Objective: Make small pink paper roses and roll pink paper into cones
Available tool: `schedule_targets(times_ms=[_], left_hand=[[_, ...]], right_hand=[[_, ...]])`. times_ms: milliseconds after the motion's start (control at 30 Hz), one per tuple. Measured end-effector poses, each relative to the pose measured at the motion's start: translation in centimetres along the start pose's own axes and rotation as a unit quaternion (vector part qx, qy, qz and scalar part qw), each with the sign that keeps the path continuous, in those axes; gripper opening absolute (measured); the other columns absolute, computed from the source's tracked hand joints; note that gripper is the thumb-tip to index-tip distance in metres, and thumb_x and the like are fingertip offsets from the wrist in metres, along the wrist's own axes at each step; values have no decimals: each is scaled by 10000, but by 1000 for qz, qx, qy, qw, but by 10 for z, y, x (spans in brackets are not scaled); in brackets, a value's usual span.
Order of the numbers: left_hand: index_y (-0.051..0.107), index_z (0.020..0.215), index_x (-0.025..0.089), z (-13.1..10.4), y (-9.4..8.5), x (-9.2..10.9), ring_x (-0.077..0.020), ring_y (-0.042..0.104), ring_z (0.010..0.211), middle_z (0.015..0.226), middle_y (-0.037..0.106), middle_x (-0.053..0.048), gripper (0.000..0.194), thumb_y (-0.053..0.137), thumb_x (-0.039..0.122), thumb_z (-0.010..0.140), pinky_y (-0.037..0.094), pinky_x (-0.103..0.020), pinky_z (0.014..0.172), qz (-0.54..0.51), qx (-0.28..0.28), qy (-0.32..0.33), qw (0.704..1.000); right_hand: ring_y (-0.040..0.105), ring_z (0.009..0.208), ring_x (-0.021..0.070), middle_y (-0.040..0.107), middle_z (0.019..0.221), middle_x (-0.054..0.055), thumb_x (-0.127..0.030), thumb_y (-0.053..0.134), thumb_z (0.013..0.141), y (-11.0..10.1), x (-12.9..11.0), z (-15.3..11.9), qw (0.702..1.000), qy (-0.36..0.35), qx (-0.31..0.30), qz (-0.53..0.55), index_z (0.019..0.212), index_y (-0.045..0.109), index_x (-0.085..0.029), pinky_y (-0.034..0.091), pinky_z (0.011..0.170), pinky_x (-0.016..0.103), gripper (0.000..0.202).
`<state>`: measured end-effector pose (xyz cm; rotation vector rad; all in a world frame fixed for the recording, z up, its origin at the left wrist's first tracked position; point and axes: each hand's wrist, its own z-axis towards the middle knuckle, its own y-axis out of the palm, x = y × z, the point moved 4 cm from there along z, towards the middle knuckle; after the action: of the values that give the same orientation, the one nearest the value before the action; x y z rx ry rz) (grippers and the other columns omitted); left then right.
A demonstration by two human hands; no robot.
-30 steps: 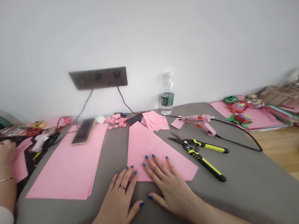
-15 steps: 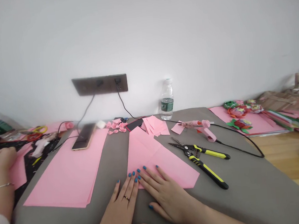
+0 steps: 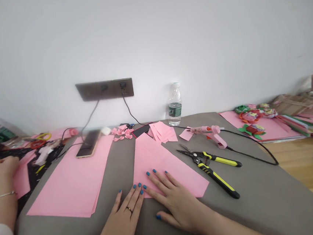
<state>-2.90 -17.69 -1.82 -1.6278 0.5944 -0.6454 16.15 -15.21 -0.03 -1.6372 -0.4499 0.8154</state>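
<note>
Across the near edge of the folded pink paper point(image 3: 163, 159), the left hand point(image 3: 124, 216) and right hand point(image 3: 176, 204) lie palm down, open with fingers spread, gripping nothing. The paper rests on the grey surface point(image 3: 263, 192), between a stack of pink sheets point(image 3: 71, 181) on the left and open yellow-and-black pliers point(image 3: 205, 161) on the right. Beyond the pliers lies a pink glue gun point(image 3: 212, 134); a water bottle point(image 3: 175, 108) stands upright near the wall point(image 3: 207, 46). A phone point(image 3: 88, 144) sits atop the stack's far end.
</note>
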Motion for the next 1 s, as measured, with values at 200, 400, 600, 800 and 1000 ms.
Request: schedule_targets(times_ms=[200, 400, 600, 800, 1000], left_hand=[[267, 1550, 209, -7, 6, -3, -365, 411, 1397, 1554, 369, -165, 1006, 697, 628, 743, 322, -576, 1129, 29, 5, -5, 1000], [292, 1544, 207, -8, 8, -3, -356, 448, 1372, 1536, 413, -164, 987, 676, 648, 749, 337, -539, 1123, 29, 27, 0, 999], [-1, 1581, 164, -7, 7, 2, -342, 516, 1310, 1484, 494, -172, 926, 527, 519, 909, 381, -512, 1071, 72, 112, 9, 991], [-205, 1527, 121, -7, -2, 4, -324, 561, 1255, 1438, 547, -165, 857, 396, 403, 986, 371, -489, 1038, 108, 145, 15, 983], [212, 1562, 104, -5, -11, 2, -282, 581, 1210, 1345, 635, -159, 777, 432, 553, 967, 298, -393, 1102, 142, 204, 61, 967]], right_hand=[[88, 1509, 325, 77, 1631, 128, -407, 585, 913, 2, 3, -1, 1000, -5, 18, -4, 1562, 242, -255, 203, 1173, 569, 750], [113, 1496, 382, 94, 1631, 144, -320, 528, 916, 15, -11, -1, 999, 12, 23, -23, 1565, 246, -198, 217, 1159, 610, 718], [133, 1500, 364, 99, 1639, 112, -339, 452, 957, 42, -24, -3, 994, -7, 92, -63, 1562, 251, -163, 207, 1168, 593, 661], [320, 1445, 354, 230, 1616, 109, -350, 557, 886, 36, 0, -28, 993, 0, 86, -77, 1529, 336, -285, 272, 1129, 582, 683], [495, 1336, 303, 445, 1529, 76, -368, 552, 904, 33, 39, -89, 972, 10, 141, -188, 1523, 339, -351, 393, 1036, 486, 655]])
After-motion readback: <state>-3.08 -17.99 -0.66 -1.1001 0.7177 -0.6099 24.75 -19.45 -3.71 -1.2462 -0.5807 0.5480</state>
